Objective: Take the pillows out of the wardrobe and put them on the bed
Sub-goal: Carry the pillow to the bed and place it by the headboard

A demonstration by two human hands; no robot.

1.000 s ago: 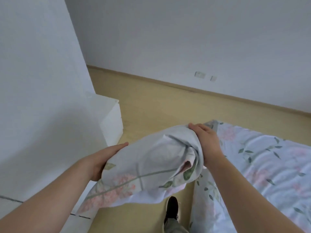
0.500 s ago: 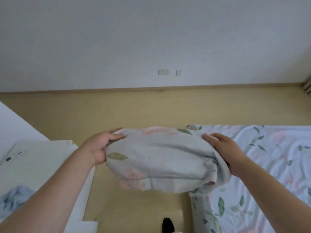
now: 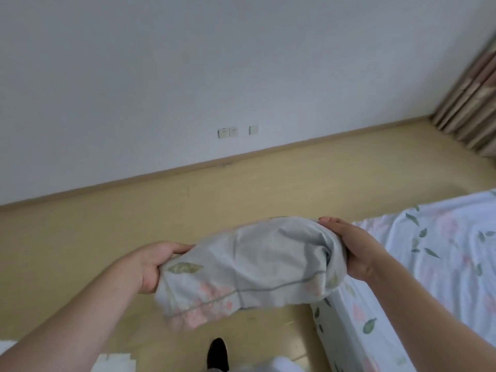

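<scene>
A pale blue pillow (image 3: 249, 267) with pink flowers and green leaves hangs in the air between my hands, over the floor beside the bed's corner. My left hand (image 3: 153, 264) grips its left end and my right hand (image 3: 354, 248) grips its right end. The bed (image 3: 442, 251), covered in the same floral sheet, fills the right side of the view, its near corner just below the pillow's right end. The wardrobe is out of view.
Yellow wooden floor (image 3: 134, 224) runs to a white wall with sockets (image 3: 228, 132). Curtains (image 3: 472, 103) hang at the far right. My dark shoe (image 3: 218, 353) shows at the bottom, and a white edge (image 3: 115, 362) sits at the bottom left.
My view has swung right, away from the white wardrobe, toward the bed and curtains. The pillow stays held in both hands and now sits closer to the bed's corner.
</scene>
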